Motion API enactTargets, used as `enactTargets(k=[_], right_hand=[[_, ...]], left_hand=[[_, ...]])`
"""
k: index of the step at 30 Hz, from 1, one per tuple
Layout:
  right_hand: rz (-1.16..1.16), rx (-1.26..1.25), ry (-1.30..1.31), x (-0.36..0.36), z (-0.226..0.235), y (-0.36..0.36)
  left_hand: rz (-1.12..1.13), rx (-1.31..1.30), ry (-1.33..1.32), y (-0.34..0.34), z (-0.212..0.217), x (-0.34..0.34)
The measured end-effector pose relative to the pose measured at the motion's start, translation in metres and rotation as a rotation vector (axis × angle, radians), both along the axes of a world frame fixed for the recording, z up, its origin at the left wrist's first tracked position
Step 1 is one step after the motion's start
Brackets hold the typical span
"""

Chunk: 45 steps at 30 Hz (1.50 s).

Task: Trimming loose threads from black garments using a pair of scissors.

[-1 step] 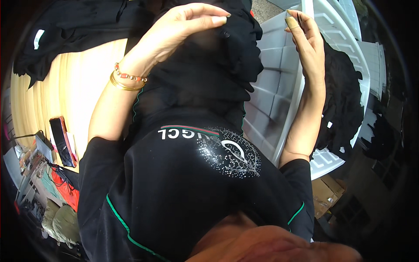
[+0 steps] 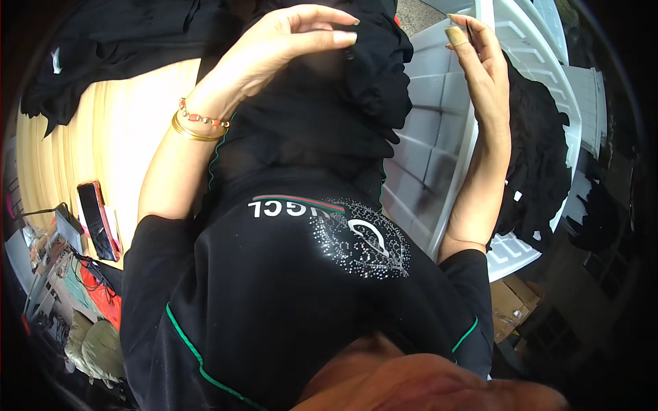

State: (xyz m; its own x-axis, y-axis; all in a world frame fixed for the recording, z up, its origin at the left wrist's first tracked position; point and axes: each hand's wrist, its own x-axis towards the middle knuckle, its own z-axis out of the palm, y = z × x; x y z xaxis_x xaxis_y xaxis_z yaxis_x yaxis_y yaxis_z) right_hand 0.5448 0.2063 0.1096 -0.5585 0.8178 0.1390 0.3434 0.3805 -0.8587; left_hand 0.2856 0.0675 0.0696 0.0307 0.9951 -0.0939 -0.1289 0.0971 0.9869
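Fingers (image 2: 343,39) of two hands (image 2: 271,48) (image 2: 488,85) near black cloth (image 2: 373,75); one phone (image 2: 96,220)

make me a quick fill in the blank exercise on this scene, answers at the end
The beaded bracelet is on the ____ wrist. The crate beside the right hand is coloured ____. The cloth inside the crate is mainly ____. The piping on the shirt is ____.

Missing words: left; white; black; green.

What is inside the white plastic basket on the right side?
Black cloth lies inside the basket; anything under the cloth is covered and cannot be seen.
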Motion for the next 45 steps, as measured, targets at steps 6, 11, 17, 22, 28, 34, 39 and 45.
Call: enactTargets(k=[6, 11, 17, 22, 28, 34, 39, 45], right_hand=[[0.241, 0.122, -0.234, -0.02, -0.003, -0.028], [0.278, 0.245, -0.32, -0.032, -0.007, -0.042], [0.34, 0.345, -0.518, -0.047, -0.02, -0.062], [0.307, 0.494, -0.363, -0.043, -0.029, -0.049], [0.124, -0.268, 0.019, -0.023, -0.014, -0.025], [0.05, -0.079, 0.184, -0.03, -0.009, -0.03], [0.29, 0.583, -0.055, -0.041, -0.001, -0.044], [0.349, 0.723, -0.051, -0.041, -0.013, -0.037]], left_hand=[[-0.023, -0.001, 0.019, -0.003, -0.018, -0.016], [-0.058, 0.01, -0.021, -0.002, -0.009, -0.02], [-0.153, 0.57, -0.189, 0.004, -0.041, -0.024], [0.005, -0.046, -0.017, -0.004, -0.005, -0.015], [0.007, -0.174, -0.231, -0.006, -0.008, -0.008], [0.102, -0.146, -0.269, -0.012, -0.005, 0.006], [0.047, -0.072, -0.347, -0.011, -0.002, 0.01], [0.03, -0.056, -0.31, -0.011, 0.0, 0.013]])
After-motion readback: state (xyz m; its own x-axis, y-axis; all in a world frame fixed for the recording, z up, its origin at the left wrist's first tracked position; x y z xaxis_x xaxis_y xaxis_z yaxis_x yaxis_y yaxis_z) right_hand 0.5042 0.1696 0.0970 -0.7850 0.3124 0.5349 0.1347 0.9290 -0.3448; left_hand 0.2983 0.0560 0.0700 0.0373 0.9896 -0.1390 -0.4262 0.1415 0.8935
